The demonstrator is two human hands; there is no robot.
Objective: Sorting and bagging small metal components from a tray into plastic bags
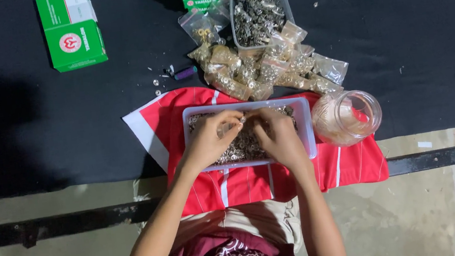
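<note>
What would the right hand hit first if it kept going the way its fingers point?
The right hand points up and slightly left over the clear tray of small metal rings. It would likely meet the left hand's fingertips first, though depth is unclear.

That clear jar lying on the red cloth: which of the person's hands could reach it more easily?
Probably the right hand. It rests in the white tray on the side next to the clear jar, while the left hand sits on the tray's far side and would have to cross over.
</note>
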